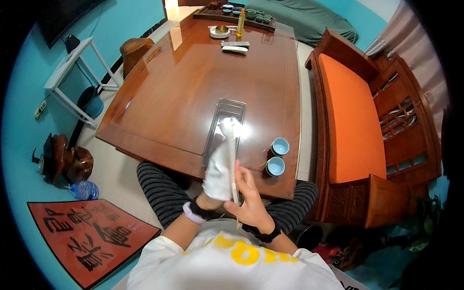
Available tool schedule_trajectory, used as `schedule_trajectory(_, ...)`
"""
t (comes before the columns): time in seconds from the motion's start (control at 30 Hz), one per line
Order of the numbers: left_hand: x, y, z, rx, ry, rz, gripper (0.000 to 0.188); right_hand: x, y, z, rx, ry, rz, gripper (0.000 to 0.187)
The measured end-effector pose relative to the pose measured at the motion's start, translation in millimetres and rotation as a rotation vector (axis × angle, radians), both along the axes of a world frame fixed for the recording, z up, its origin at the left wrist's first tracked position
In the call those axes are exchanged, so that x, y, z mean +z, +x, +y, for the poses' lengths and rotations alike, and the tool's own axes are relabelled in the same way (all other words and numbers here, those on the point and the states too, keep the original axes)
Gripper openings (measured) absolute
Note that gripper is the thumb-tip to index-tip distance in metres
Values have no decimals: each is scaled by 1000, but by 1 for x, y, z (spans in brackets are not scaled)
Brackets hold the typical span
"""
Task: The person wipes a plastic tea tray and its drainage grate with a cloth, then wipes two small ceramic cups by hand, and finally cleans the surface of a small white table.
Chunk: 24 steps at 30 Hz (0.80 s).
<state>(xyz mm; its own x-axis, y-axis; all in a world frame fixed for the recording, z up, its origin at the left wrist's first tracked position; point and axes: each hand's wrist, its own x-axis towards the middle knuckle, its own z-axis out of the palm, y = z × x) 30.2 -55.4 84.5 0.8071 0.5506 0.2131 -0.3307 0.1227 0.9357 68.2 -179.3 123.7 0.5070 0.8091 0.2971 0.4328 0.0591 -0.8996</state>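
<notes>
My left hand (pixel 211 201) is mostly hidden by a white cloth (pixel 218 174) wrapped over its fingers. The cloth lies along the left side of a long, thin, pale object (pixel 235 180), which stands out away from me and is seen nearly edge-on. I cannot make out its kind. On the other side my right hand (pixel 251 195) grips this object near its lower end, fingers along it and thumb across. Just beyond, on the table, lies a clear rectangular plastic tray (pixel 211 140), partly covered by the cloth and the pale object.
Two light-blue cups (pixel 275 166) stand near the right front corner of the brown wooden table (pixel 159 106). A tea tray (pixel 205 15) with small cups, a yellow bottle (pixel 240 23) and a white ashtray-like dish (pixel 220 32) sit at the far end. An orange-cushioned bench (pixel 350 121) flanks the right.
</notes>
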Motion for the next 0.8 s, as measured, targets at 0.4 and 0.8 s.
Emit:
schedule_trajectory(0.4, 8, -22, -64, -250, 848, 60, 49, -15, 39, -19, -235, 743, 870, 86)
schedule_trajectory(0.8, 17, -15, -26, -141, 1124, 286, 44, -23, 4, -8, 78, 796, 1082, 90)
